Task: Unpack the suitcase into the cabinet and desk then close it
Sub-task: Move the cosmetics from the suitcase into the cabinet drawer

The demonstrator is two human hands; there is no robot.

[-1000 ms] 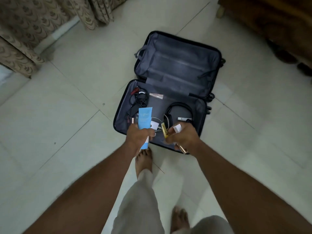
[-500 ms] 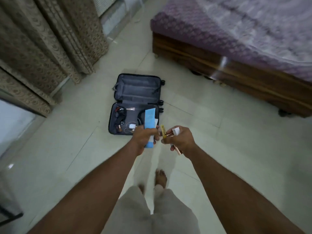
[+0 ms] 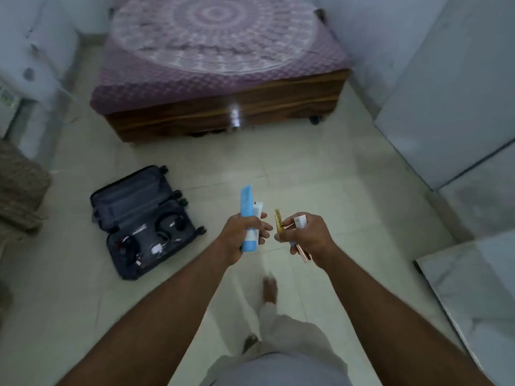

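Stood at the far end, a bed (image 3: 223, 87) under a purple cover. Lay open flat on the floor at near left, the suitcase (image 3: 145, 221), well apart from both hands, headphones (image 3: 170, 225) and cables still inside, so unpacking only partly done. Showed at right, pale panels (image 3: 446, 107), perhaps the cabinet. Curled round a blue tube (image 3: 248, 218) and a white tube (image 3: 257, 210), the left hand (image 3: 245, 235), gripping upright for carrying. Pinched together in the right hand (image 3: 306, 235): a yellow stick (image 3: 279, 224), a small white box (image 3: 300, 221), a copper-coloured stick (image 3: 303, 253), likely bundled to save trips.
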